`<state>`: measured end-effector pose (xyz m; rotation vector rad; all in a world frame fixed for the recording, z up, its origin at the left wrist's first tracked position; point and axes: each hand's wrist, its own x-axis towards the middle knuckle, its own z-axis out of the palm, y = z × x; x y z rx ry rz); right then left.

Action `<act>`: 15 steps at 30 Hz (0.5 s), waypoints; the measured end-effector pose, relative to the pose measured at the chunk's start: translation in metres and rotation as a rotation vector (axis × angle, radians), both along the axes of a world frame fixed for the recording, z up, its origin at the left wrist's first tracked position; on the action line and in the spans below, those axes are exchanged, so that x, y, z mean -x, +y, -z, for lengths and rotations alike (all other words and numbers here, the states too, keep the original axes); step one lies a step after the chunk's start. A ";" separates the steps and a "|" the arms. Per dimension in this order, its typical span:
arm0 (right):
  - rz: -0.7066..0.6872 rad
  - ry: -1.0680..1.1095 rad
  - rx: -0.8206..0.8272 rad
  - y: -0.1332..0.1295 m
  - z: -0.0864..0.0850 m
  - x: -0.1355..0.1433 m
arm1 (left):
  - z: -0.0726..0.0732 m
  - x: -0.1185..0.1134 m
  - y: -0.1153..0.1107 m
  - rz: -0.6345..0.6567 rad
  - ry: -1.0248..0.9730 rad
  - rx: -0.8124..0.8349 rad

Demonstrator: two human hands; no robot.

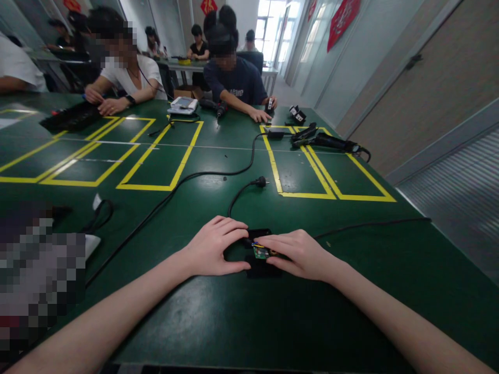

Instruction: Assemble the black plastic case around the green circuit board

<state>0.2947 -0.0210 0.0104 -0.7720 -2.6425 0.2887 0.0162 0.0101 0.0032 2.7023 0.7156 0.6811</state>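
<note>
A small green circuit board [260, 252] with yellow and blue wires sits between my hands, over an opened black plastic case [262, 270]. My left hand [218, 248] grips the case's left side, with the thumb near me and the fingers at the far edge. My right hand [300, 253] holds the circuit board from the right, fingertips on its wires and thumb on the near side. Part of the board lies hidden under those fingers. Beyond my left hand, a black power cord ends in a plug [261, 182].
A long black cable [187, 177] crosses the green table [218, 322]; another cord [374, 223] runs right. Yellow tape outlines mark the far half. Black tools [323, 140] lie far right, and a power drill [220, 108] is near a co-worker [237, 78]. Another person [132, 78] sits far left.
</note>
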 end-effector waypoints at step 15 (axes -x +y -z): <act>0.150 -0.006 0.032 0.013 0.005 -0.011 | 0.003 -0.003 0.000 -0.155 0.095 -0.031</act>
